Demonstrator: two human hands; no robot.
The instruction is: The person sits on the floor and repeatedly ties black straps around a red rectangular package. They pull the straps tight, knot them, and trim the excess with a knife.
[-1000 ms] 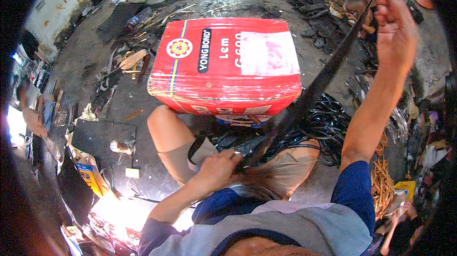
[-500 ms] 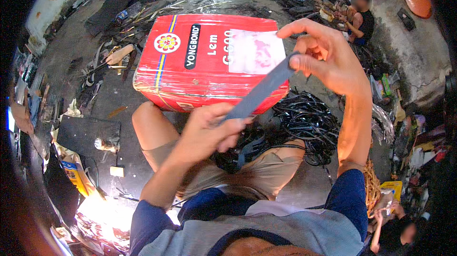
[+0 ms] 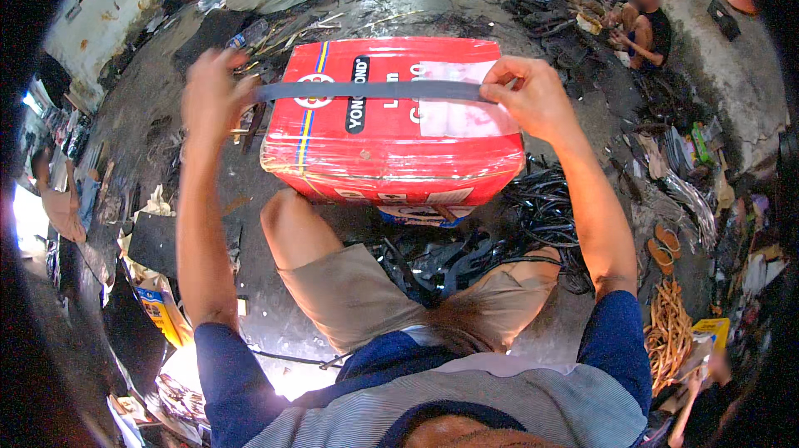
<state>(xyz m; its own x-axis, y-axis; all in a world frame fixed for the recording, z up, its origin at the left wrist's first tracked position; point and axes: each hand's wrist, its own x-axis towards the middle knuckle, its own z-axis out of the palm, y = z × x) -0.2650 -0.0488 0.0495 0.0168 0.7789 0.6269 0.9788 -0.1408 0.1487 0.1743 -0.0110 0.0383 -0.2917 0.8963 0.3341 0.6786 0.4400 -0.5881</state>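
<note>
A flat dark grey strip [image 3: 374,90] is stretched nearly level between my two hands, above a red cardboard box [image 3: 391,144]. My right hand [image 3: 533,98] pinches its right end between thumb and fingers, over the box's right side. At the other end, my left hand [image 3: 215,94] is closed on the strip, out past the box's left edge and somewhat smeared by motion. The box, wrapped in clear film, stands in front of my bent knees, with a pale patch on its top.
Black strips [image 3: 449,265] lie between my legs; a tangled black coil [image 3: 545,211] sits right of the box. Farther right are sandals [image 3: 663,250] and a tan strip bundle [image 3: 668,336]. People sit far right [image 3: 647,27] and left [image 3: 60,202]. Scraps litter the floor.
My left hand has moved up and left, away from the box's near edge. The strip has turned from slanting to level and drawn out longer. My right hand has come slightly lower.
</note>
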